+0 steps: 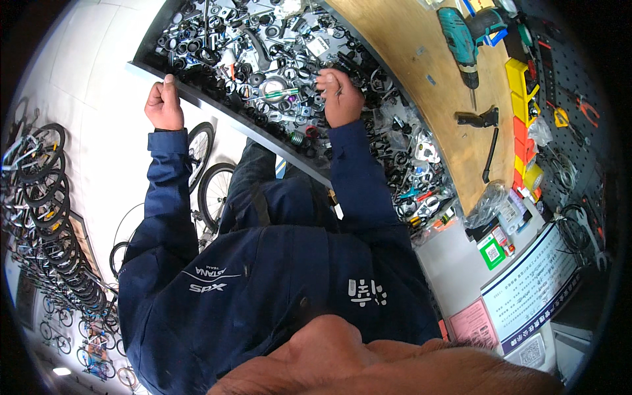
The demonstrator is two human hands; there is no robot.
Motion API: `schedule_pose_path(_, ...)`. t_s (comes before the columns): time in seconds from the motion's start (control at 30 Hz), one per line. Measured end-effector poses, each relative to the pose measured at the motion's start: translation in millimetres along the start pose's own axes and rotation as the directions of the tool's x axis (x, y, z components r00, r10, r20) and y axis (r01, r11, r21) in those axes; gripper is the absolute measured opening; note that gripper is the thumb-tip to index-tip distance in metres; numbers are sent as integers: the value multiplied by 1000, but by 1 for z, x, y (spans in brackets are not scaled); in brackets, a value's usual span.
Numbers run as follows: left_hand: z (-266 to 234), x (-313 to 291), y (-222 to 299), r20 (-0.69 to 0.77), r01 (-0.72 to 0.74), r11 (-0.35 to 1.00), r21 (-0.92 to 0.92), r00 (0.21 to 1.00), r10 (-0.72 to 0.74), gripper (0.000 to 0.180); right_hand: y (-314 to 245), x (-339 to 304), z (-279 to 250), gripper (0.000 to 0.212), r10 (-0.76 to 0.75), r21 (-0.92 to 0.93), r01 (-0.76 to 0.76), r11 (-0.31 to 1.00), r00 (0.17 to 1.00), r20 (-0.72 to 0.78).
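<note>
Curling inward, the right hand's fingers [324, 80] hang over the far part of the parts drawer [253, 128], bunched rather than spread; whether they pinch some small piece I cannot tell. The right hand [344, 102] is held low among the loose parts [286, 49], probably so that its fingertips can reach them. The left hand [164, 106] is at the drawer's near edge, toward its left corner, fingers folded together and thumb laid up against the rim; that hold looks meant to steady the drawer or keep it drawn out.

The drawer lies ahead of the person, slanting from far left to near right. It is crowded with small metal and black pieces, rings and clamps, with a slim green-and-clear piece [281, 95] near its middle and a curved dark arm [257, 50] farther off. Toward its near right end, coloured tools [426, 205] lie mixed in.

Right of it runs the wooden benchtop [411, 49], where a teal drill [459, 46] rests at the far end, bit toward the person, presumably within easy reach. Along the right edge, a yellow bin [517, 85] and orange bins [521, 141] stand in a row; their contents are unclear.
</note>
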State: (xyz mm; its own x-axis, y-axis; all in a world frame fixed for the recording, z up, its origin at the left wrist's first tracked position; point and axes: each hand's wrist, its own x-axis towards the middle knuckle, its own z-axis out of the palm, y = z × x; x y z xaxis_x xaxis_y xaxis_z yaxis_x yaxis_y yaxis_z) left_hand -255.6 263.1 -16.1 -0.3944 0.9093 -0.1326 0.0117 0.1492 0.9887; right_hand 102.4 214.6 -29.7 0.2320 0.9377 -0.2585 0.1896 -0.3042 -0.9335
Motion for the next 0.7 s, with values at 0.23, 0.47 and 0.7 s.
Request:
schedule_pose_path(0.23,-7,9,1,52,-46,984,170,998,38,47,4,7,-5,29,-37,-40,30,999,980,-197)
schedule_pose_path(0.47,-5,8,-4,80,-106,983,151,992,94,47,5,0,-20,33,-14,-15,10,1000,958,-286)
schedule_pose_path(0.7,-12,6,-5,104,-104,987,123,990,92,45,-9,-3,4,32,-61,-32,56,998,988,-145)
